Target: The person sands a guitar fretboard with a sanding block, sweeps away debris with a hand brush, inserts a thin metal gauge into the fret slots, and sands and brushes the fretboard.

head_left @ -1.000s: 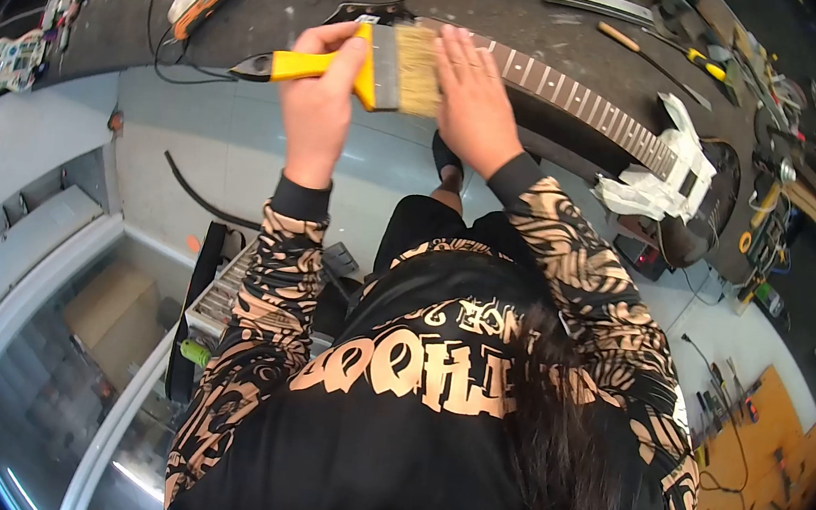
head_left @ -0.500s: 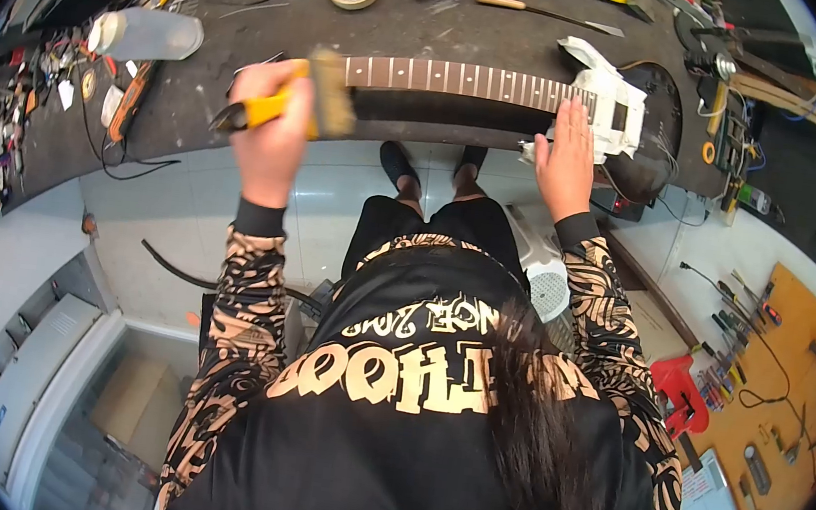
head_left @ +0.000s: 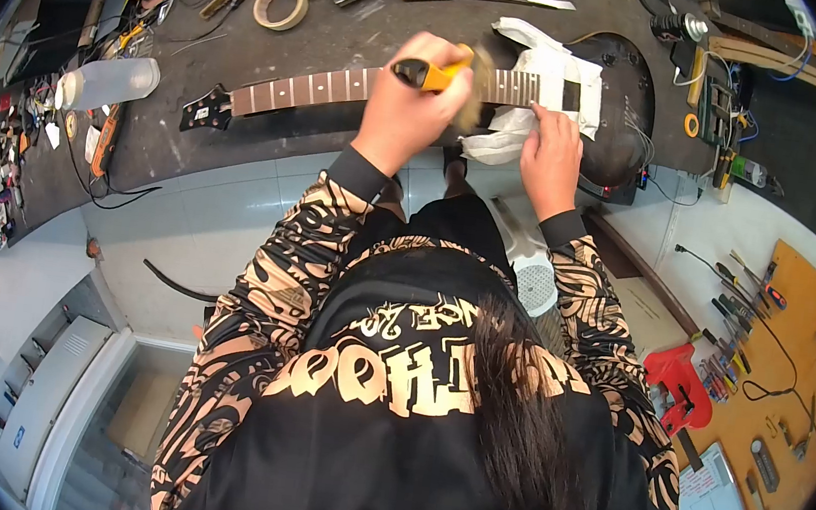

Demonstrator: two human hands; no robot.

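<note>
A dark guitar (head_left: pixel 621 108) lies on the workbench (head_left: pixel 188 154), its headstock (head_left: pixel 208 111) toward the left. White covering (head_left: pixel 579 78) lies over part of its body near the neck's end. Wrapped round the yellow and black handle of a brush (head_left: pixel 477 87), my left hand (head_left: pixel 410 104) is above the fretboard (head_left: pixel 296 91). The brush's bristles are blurred over the upper frets. My right hand (head_left: pixel 552 161) touches the neck's end beside the white covering, its fingers stretched out and holding nothing.
A roll of tape (head_left: pixel 280 7), a clear bottle (head_left: pixel 110 83) and a wooden-handled tool (head_left: pixel 487 0) lie on the bench. Many tools crowd its left side. Cables and more tools are at the right, with a wooden tool board (head_left: pixel 776 378) lower down.
My left hand has moved right along the neck with the brush, uncovering the headstock and lower frets. The guitar appears shifted left and tilted in view. My right hand stays near the neck's end.
</note>
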